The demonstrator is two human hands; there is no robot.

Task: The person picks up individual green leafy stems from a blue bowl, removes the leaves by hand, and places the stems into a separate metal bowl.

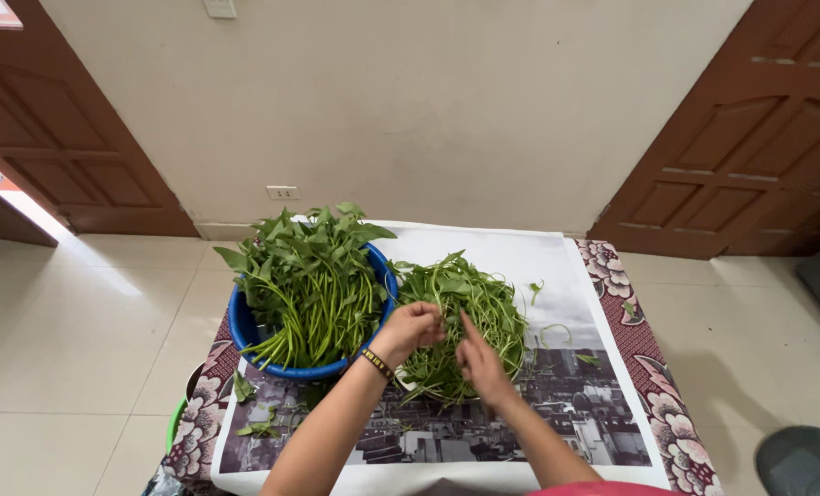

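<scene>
A loose heap of green stems (460, 317), thin and tangled with a few small leaves, lies spread in a rough mound on the black-and-white printed sheet (557, 276) that covers the worktop, just to the right of the blue basin (241, 329). The left hand (412, 329) is curled into the heap's near-left edge, its fingers closed around a few strands, while the right hand (480, 360) rests against the heap's near side with its fingers stretched up into the stems. The two hands sit close together, both touching the same part of the mound.
</scene>
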